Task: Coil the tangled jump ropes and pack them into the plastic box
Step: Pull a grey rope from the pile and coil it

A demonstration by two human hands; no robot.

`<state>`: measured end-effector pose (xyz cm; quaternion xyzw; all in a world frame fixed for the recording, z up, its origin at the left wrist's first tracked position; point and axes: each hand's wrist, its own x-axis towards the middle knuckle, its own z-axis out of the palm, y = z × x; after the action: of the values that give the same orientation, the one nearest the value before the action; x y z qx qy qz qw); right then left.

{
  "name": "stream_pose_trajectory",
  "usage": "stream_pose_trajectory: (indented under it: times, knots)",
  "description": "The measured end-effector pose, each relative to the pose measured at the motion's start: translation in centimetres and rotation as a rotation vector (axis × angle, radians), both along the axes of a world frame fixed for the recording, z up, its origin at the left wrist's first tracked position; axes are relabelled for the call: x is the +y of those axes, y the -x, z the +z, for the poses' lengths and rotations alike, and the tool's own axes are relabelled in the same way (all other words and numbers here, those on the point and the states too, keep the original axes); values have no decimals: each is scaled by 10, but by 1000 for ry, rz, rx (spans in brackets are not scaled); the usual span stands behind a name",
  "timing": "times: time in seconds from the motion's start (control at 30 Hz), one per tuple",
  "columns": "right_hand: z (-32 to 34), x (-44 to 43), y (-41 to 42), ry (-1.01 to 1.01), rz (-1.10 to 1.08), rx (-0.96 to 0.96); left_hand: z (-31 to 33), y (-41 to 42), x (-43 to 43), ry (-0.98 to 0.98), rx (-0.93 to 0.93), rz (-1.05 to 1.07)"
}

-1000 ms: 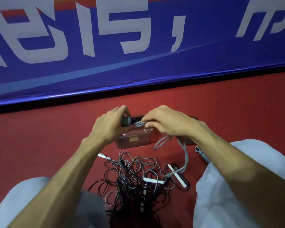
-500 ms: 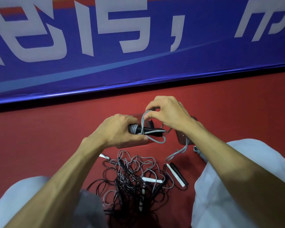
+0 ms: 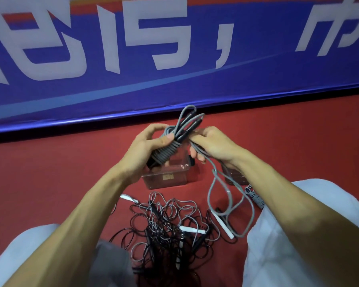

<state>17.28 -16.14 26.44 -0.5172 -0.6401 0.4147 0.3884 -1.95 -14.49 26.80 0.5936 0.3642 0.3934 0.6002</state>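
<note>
Our left hand (image 3: 147, 150) has its fingers curled tight round the grey rope coil (image 3: 168, 152), and our right hand (image 3: 211, 146) pinches the loose tail (image 3: 209, 193), just above the plastic box (image 3: 166, 177). Our worry is that the tail snags the tangled pile (image 3: 168, 228) on the floor, or the wraps slip off.

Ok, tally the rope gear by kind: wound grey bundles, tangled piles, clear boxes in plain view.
Wound grey bundles: 2, the held bundle and the floor bundle
Tangled pile: 1
Clear box: 1
Total: 4

grey rope (image 3: 167, 151) half-coiled, tangled ropes (image 3: 166, 228), clear box (image 3: 167, 178)
</note>
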Motion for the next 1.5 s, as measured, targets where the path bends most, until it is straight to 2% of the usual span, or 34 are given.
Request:
stream_pose_trajectory:
  times: [0.1, 0.23, 0.43, 0.63, 0.77, 0.87, 1.0, 1.07, 1.13, 1.3, 1.5]
  knots:
    - [2, -2, 5, 43, 54, -16, 1, -5, -4, 1, -22, 78]
    - [-3, -2, 4, 159, 158, 112, 5, 1, -3, -39, 9, 155]
    - [-3, -8, 8, 224, 214, 5, 5, 3, -2, -79, 105, 236]
    - [-10, -7, 9, 302, 275, 37, -6, 9, 11, -192, 232, 429]
    - [-16, -5, 11, 320, 340, -34, -6, 21, 20, -166, 257, 480]
    - [-13, -4, 10, 251, 354, -80, -10, 25, 21, -306, 476, 520]
    - [-11, -5, 9, 54, 349, -425, -11, 23, 15, -532, 909, 557]
    - [-9, -6, 9, -84, 290, -600, -12, 21, 13, -610, 1084, 491]
    - [-4, -7, 8, -210, 223, -651, -15, 22, 13, -683, 1206, 360]
    - [0, -7, 2, -442, 118, -704, -21, 18, 11, -761, 1287, -33]
    - [-3, 0, -5, -621, -53, -579, -12, 14, 6, -837, 1224, -150]
